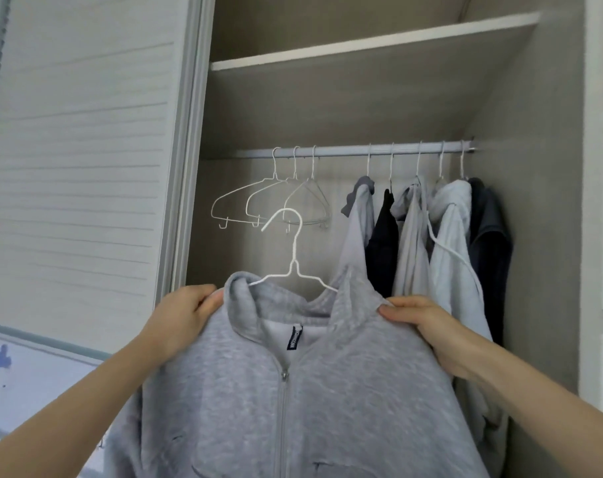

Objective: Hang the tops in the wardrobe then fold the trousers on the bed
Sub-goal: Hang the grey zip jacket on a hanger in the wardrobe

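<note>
Below the wardrobe rail [355, 150], grey zip hoodie [310, 391] on white hanger [293, 250], left hand [183, 319] and right hand [420, 322] each gripping a shoulder

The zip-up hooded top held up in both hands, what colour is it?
Light heathered grey fleece zip-up top, on a white wire hanger; the head view shows it.

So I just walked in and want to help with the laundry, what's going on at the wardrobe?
A person is holding up a grey zip hoodie on a white wire hanger, the left hand and right hand each gripping a shoulder. The hanger's hook is not yet on the rail. Three empty hangers hang at the rail's left; several tops hang at its right.
</note>
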Demonstrator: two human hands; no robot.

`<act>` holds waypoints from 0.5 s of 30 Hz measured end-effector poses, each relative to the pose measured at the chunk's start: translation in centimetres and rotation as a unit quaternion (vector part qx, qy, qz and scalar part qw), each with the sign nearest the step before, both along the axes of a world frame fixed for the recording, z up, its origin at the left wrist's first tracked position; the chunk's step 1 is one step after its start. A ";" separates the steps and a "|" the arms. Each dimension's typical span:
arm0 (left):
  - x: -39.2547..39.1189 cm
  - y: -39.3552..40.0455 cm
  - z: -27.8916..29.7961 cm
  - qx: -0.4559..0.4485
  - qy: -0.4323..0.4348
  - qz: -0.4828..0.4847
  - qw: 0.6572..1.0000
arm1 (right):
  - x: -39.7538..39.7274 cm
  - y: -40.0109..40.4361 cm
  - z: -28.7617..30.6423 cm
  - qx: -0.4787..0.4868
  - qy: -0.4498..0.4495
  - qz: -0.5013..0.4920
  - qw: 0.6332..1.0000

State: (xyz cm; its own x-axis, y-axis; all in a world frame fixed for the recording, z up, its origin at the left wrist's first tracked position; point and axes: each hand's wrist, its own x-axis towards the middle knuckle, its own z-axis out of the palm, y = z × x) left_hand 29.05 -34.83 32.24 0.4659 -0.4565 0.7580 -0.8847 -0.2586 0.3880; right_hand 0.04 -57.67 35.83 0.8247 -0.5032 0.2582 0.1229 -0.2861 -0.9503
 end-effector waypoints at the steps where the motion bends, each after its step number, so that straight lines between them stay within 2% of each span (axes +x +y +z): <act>1: 0.5 -0.3 0.0 0.000 0.007 0.010 1.000 | -0.1 0.3 0.3 0.023 0.012 -0.005 1.000; 3: 1.0 -1.4 0.0 0.026 0.009 0.055 0.998 | 0.0 1.0 0.6 0.072 0.030 -0.034 0.996; 5: 0.8 -2.7 0.0 0.020 0.051 0.025 0.998 | 0.4 1.6 1.5 0.121 0.037 -0.086 0.988; 8: 0.3 -4.2 -0.7 0.070 0.092 -0.106 0.988 | 0.8 2.9 4.2 0.162 0.044 -0.138 0.976; 11: -1.9 -5.1 -1.5 0.133 0.134 -0.245 0.951 | 1.8 4.4 7.8 0.156 0.004 -0.162 0.974; 15: -6.2 -5.9 0.3 0.111 0.210 -0.362 0.901 | 5.4 6.6 11.1 0.130 -0.055 -0.161 0.977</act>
State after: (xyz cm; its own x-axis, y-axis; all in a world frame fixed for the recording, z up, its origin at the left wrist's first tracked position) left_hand 22.88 -40.71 32.54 0.2086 -0.8747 0.4376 -0.6400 0.2162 0.7373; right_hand 5.42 -51.03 46.90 0.5876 -0.7922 0.1647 0.1711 -0.0774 -0.9822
